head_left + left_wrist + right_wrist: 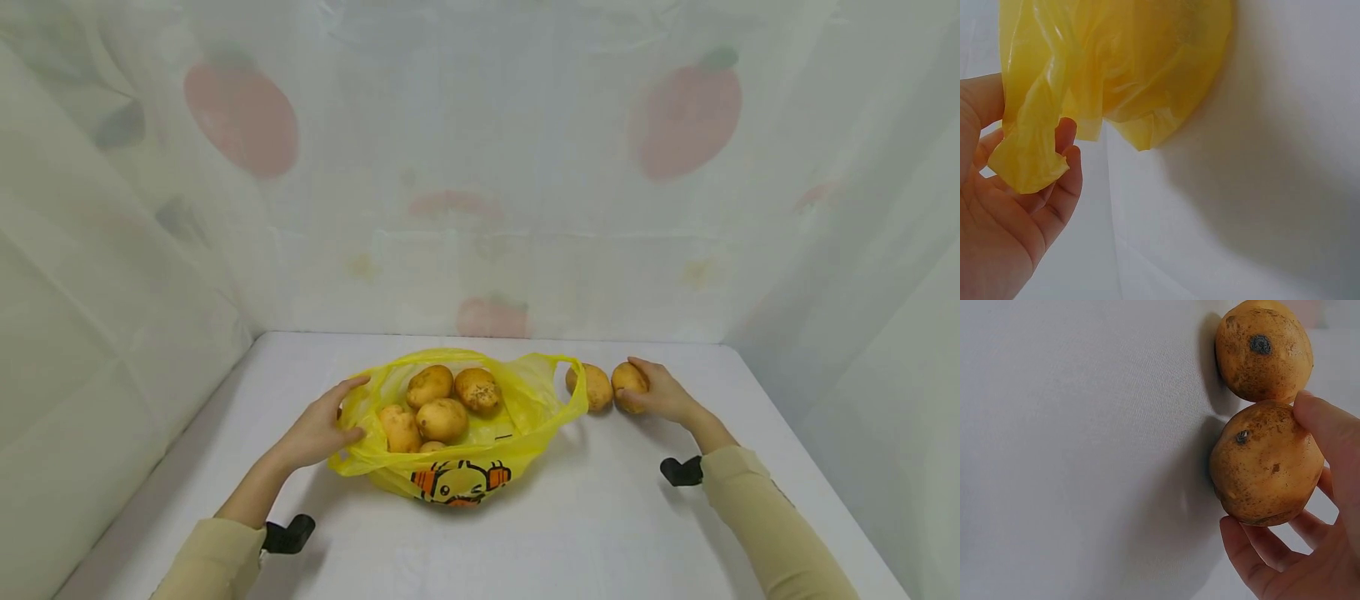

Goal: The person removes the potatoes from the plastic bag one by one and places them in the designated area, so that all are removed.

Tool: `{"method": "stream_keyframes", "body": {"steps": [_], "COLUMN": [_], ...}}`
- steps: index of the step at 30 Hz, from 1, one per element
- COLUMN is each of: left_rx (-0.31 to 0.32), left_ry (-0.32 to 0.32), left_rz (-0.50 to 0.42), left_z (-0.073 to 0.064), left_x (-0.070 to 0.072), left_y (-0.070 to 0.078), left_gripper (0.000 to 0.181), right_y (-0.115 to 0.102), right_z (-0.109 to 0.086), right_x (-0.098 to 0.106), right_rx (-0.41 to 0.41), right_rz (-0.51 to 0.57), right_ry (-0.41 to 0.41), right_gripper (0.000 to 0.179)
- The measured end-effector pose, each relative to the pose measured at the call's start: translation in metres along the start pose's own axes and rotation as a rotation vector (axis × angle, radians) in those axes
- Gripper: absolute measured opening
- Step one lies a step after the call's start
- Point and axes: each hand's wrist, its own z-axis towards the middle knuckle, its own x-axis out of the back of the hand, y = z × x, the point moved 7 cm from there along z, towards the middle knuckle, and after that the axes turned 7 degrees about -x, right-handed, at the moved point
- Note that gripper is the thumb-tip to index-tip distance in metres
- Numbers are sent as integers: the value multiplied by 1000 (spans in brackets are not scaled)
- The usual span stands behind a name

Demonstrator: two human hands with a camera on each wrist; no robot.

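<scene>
A yellow plastic bag [525,454] with a cartoon print lies with its mouth spread upward, and several potatoes [442,419] sit inside. At its left side, my left hand [318,429] holds the rim and handle; the left wrist view has the fingers curled round the yellow handle [1029,144]. To the right of the bag, my right hand [667,396] grips a potato [1266,465] between thumb and fingers. A second loose potato [1266,353] is beside the gripped one, partly behind the bag's right handle [576,396] in the head view.
Everything rests on a white-covered table [600,517]. Pale curtains [525,167] with faded fruit prints hang behind and along both sides. Each wrist carries a black camera mount, the left one [288,535] and the right one [681,472].
</scene>
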Motion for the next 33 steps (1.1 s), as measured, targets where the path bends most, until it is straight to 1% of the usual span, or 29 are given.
{"method": "stream_keyframes", "body": {"steps": [6, 13, 18, 25, 29, 33], "left_rx": [4, 4, 4, 2, 6, 7], "left_ry": [-5, -4, -4, -2, -3, -1], "left_rz": [-14, -16, -13, -7, -7, -1], "left_z": [-1, -2, -1, 0, 0, 0], "left_x": [0, -1, -1, -1, -2, -1], "left_y": [-1, -1, 0, -1, -1, 0], "left_gripper": [75, 74, 74, 75, 75, 75], "right_y": [0, 1, 1, 1, 3, 5], "right_z": [1, 1, 2, 1, -1, -3], "right_x": [-2, -5, -3, -2, -2, 0], "right_rx": [0, -19, -7, -1, 5, 4], "right_rz": [-5, -4, -12, -18, 7, 54], "right_ry": [-2, 7, 22, 19, 19, 20], "right_gripper": [75, 76, 73, 73, 74, 75]}}
